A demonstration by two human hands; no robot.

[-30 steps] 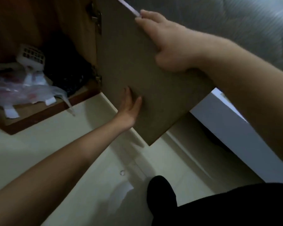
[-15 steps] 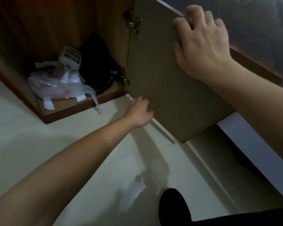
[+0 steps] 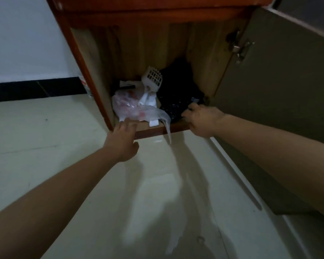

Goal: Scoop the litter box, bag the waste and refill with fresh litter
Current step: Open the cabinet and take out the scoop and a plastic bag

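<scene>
The left hand (image 3: 123,140) is seen stretched forward, fingers straight and loosely spread, fingertips laid at the front lip of the wooden cabinet (image 3: 150,131) and touching a crinkled clear plastic bag (image 3: 133,107) marked with red print. The right hand (image 3: 202,119) is placed at the right end of that lip, fingers curled against a dark, rumpled black bag (image 3: 178,90); the fingers are blurred, so whether the bag is pinched cannot be told. Behind and between the two bags, the litter scoop (image 3: 153,79), white plastic with a slotted grid, is propped upright and is touched by neither hand. The flat grey-brown cabinet door (image 3: 279,81) is swung open at the right on a metal hinge (image 3: 239,46). Glossy pale floor tiles (image 3: 45,137) are spread below.
</scene>
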